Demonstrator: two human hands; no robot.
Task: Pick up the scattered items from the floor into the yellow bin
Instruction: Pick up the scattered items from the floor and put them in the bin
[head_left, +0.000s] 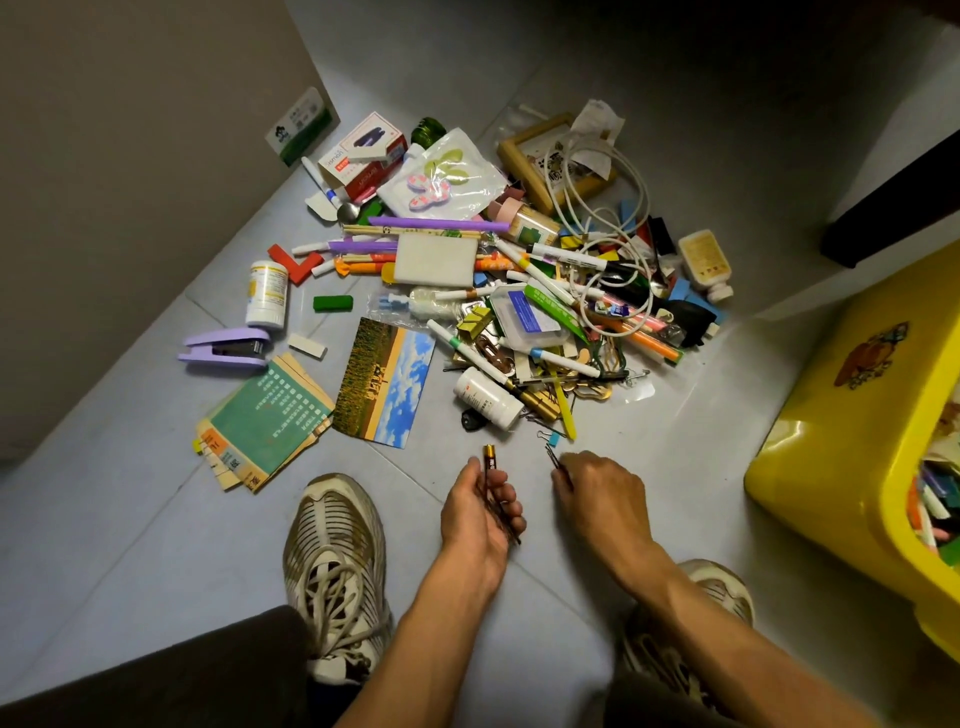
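Observation:
A heap of scattered items (524, 291) covers the grey floor: markers, pill bottles, cables, a picture frame, clips, boxes. The yellow bin (852, 447) stands at the right, with several items inside. My left hand (480, 506) is low in the middle, palm up, closed around a gold-tipped battery (490, 457) and a bunch of dark hairpins. My right hand (602, 491) is just to its right, pinching a thin dark hairpin (551, 458) at the floor, near a small blue binder clip (551, 439).
A postcard (384, 382), a green booklet stack (267, 421), a purple stapler (226, 351) and a white bottle (267, 293) lie left of the heap. My two shoes (335, 566) are planted near the bottom. A wall runs along the left, dark furniture at the upper right.

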